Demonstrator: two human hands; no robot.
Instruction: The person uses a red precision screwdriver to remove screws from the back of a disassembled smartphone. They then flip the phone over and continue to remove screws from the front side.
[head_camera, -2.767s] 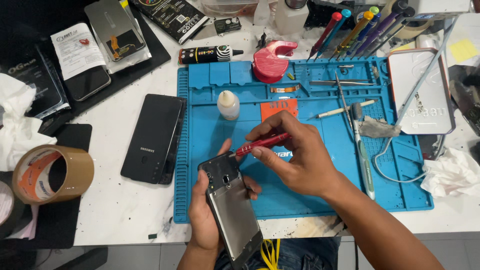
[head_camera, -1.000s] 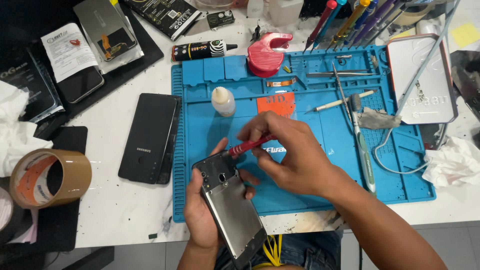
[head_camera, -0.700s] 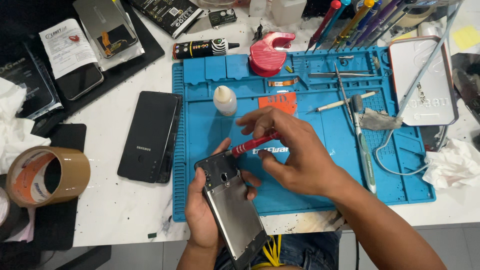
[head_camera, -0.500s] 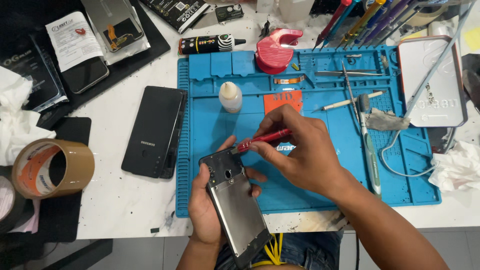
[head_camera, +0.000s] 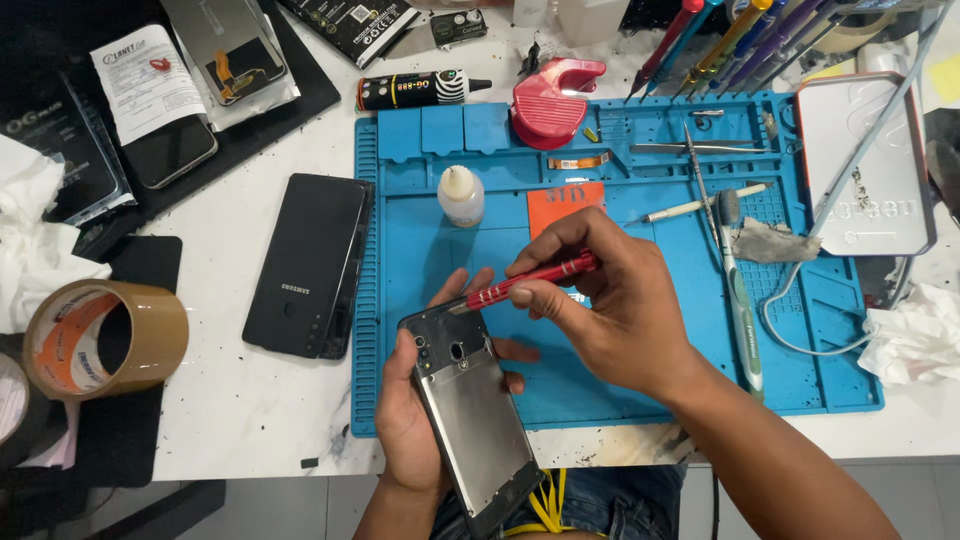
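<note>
My left hand (head_camera: 415, 415) grips an opened phone frame (head_camera: 470, 410) with its grey metal inner side up, held above the near edge of a blue work mat (head_camera: 620, 390). My right hand (head_camera: 620, 310) pinches a red screwdriver (head_camera: 530, 283). Its tip rests at the top edge of the phone frame, near the camera cut-outs.
A black phone back cover (head_camera: 308, 265) lies left of the mat. On the mat are a small white bottle (head_camera: 460, 195), an orange card (head_camera: 565, 200), a toothbrush (head_camera: 738, 290), and a red holder (head_camera: 552, 95). A brown tape roll (head_camera: 105, 340) sits far left, a metal tin (head_camera: 865, 165) far right.
The view has shifted slightly. My right hand has kept the red screwdriver at the top of the phone frame, with only small shifts. My left hand holds the frame as before.
</note>
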